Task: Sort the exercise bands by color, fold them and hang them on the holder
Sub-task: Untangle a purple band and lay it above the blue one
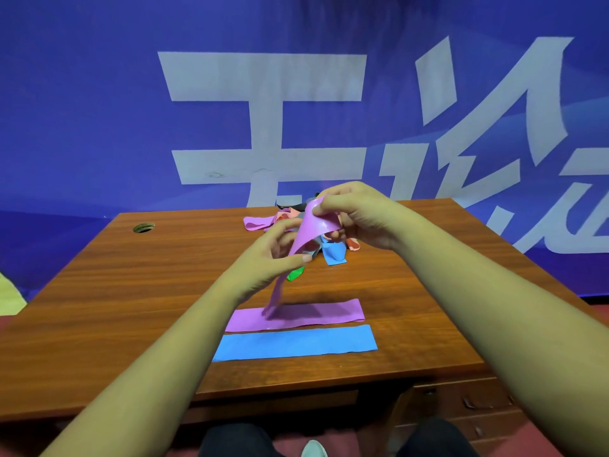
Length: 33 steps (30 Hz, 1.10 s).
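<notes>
A purple exercise band [311, 227] hangs in the air above the wooden desk [131, 291]. My right hand [359, 212] pinches its top end and my left hand [273, 258] grips it lower down; its tail touches a flat purple band [316, 313]. Just in front of that one lies a flat blue band [296, 343]. A jumbled pile of bands [283, 217] in purple, pink, black, blue [334, 255] and green [295, 275] sits behind my hands, partly hidden. No holder is in view.
The desk has a round cable hole [143, 227] at its back left and drawers [461, 410] under its right side. A blue banner wall [99, 110] with large white characters stands right behind the desk. My knees show below the front edge.
</notes>
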Tool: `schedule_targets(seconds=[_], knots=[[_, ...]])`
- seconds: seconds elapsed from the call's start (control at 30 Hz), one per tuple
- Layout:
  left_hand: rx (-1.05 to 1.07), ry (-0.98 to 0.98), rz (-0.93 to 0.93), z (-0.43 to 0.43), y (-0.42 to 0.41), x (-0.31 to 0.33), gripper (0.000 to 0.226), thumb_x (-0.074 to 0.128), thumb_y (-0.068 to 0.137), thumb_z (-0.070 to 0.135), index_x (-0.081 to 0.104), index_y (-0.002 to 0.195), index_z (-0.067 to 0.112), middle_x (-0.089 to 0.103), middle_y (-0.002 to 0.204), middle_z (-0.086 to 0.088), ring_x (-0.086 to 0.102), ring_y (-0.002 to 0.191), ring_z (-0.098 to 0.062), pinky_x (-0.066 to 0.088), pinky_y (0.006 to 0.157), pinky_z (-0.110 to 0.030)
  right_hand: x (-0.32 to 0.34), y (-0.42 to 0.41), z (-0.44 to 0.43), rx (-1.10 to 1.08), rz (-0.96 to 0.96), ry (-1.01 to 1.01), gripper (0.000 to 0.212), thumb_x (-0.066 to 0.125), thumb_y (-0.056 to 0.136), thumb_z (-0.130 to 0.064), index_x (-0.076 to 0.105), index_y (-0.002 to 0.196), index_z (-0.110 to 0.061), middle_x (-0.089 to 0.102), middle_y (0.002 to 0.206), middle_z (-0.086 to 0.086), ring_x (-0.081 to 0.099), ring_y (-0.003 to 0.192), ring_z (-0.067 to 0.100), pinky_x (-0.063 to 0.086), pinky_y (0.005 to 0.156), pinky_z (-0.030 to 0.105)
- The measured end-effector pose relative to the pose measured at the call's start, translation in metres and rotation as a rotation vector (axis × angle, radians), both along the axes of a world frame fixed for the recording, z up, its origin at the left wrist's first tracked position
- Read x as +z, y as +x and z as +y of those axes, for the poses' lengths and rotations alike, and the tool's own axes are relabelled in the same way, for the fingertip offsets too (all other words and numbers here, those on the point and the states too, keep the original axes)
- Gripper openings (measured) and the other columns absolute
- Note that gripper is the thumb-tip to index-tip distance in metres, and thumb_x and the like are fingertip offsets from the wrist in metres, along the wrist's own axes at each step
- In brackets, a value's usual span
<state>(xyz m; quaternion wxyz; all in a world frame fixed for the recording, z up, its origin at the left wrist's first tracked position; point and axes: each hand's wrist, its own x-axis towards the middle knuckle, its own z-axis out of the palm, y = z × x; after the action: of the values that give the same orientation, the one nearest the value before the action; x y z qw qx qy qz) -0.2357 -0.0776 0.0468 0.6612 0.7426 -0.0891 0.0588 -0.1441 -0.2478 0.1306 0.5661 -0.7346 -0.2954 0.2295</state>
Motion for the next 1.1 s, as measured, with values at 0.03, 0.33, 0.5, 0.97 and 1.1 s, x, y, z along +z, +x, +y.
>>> schedule_targets(seconds=[0.03,0.33,0.5,0.97,1.1], knots=[[0.027,0.054,-0.009,0.001,-0.001,0.000,0.045,0.068,0.088,0.005,0.055,0.129,0.021,0.067,0.121,-0.006,0.063,0.109,-0.015,0.052,0.091,-0.030,0.000,0.000,0.000,-0.003,-0.001,-0.001,0.026,0.063,0.086,-0.012,0.065,0.100,0.010,0.059,0.083,0.018,0.052,0.072,0.030,0.044,0.059,0.031],[0.098,0.351,0.092,0.037,-0.008,-0.033,0.030,0.074,0.073,0.021,0.060,0.098,0.032,0.064,0.087,0.004,0.062,0.082,-0.015,0.055,0.080,-0.035,-0.014,0.009,-0.004,-0.209,0.017,0.080,0.013,0.060,0.087,-0.005,0.067,0.091,0.006,0.061,0.071,0.012,0.056,0.065,0.022,0.042,0.056,0.029],[0.174,0.523,0.125,0.059,-0.018,-0.055,0.033,0.071,0.068,0.035,0.054,0.094,0.023,0.061,0.087,0.011,0.057,0.084,-0.014,0.051,0.080,-0.038,-0.041,0.018,-0.006,-0.271,0.041,0.044,0.015,0.062,0.087,-0.004,0.068,0.095,0.007,0.065,0.076,0.012,0.061,0.057,0.016,0.048,0.049,0.026],[0.239,0.795,0.244,0.096,-0.038,-0.080,0.045,0.062,0.060,0.050,0.053,0.099,0.030,0.062,0.099,0.009,0.059,0.087,-0.013,0.047,0.069,-0.022,-0.128,0.031,-0.023,-0.560,0.047,-0.127,0.016,0.078,0.082,-0.012,0.067,0.082,-0.001,0.067,0.081,0.013,0.061,0.050,0.017,0.050,0.043,0.021],[0.225,0.803,0.297,0.101,-0.038,-0.087,0.037,0.064,0.064,0.047,0.049,0.094,0.032,0.062,0.095,0.010,0.059,0.084,-0.011,0.045,0.066,-0.024,-0.155,0.026,-0.027,-0.597,0.090,-0.227,0.018,0.078,0.082,-0.019,0.065,0.074,-0.009,0.067,0.077,0.007,0.063,0.057,0.018,0.054,0.052,0.027]])
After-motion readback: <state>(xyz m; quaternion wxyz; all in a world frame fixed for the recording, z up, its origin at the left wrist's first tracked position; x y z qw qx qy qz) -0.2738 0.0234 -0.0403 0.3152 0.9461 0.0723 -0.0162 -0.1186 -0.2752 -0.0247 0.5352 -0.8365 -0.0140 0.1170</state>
